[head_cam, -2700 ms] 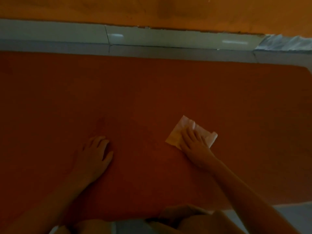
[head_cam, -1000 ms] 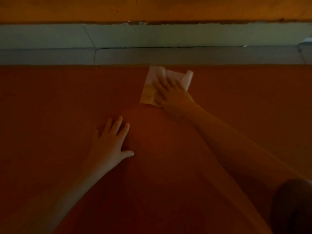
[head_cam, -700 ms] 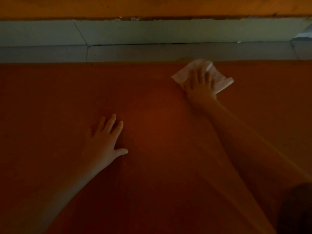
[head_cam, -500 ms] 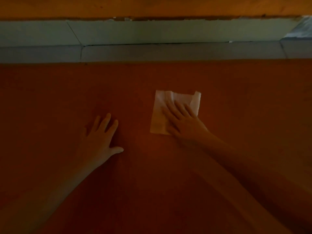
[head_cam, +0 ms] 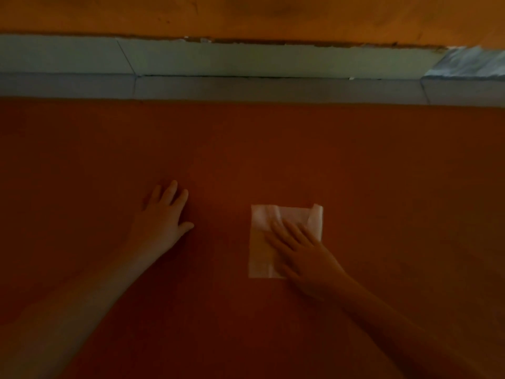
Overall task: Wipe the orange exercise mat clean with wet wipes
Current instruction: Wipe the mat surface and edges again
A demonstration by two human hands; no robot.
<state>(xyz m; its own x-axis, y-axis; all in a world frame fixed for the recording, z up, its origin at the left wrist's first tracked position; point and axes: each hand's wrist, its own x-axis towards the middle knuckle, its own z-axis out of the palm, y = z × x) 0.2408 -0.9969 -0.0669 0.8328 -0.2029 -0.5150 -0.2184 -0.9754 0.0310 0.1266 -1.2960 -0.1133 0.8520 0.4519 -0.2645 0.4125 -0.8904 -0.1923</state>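
**Orange mat, white wipe flat under the right hand**

Orange filled most of the head view: the exercise mat [head_cam: 382, 173] lay spread across the floor from the left edge of the picture to the right, dim and reddish in the poor light. On it, a little right of centre, lay the wet wipe [head_cam: 262, 222], a white rectangle opened out flat, with its far right corner folded back on itself.

The right hand [head_cam: 303, 250] rested palm down on the wipe, open, its fingers [head_cam: 289, 228] straight and slightly spread, pointing away from the person and a little to the left. It pressed on the sheet rather than gripping it; nothing was curled round the wipe. The hand and wrist hid the near right part of the sheet, so the corner there could not be seen.

The left hand [head_cam: 161, 217] lay flat on the bare mat to the left of the wipe, also open, the fingers close together and pointing forward, the thumb stuck out to the right. It held nothing. A stretch of bare mat lay between its thumb and the left edge of the wipe. Both forearms reached in from the bottom of the picture.

Beyond the far edge of the mat ran a strip of grey floor tile [head_cam: 273, 87], then a pale skirting [head_cam: 246, 60] with a chipped top edge, and above it an orange-yellow wall [head_cam: 246, 15]. At the far right, against the skirting, sat something crumpled and silvery-grey [head_cam: 470, 62], too blurred to name.
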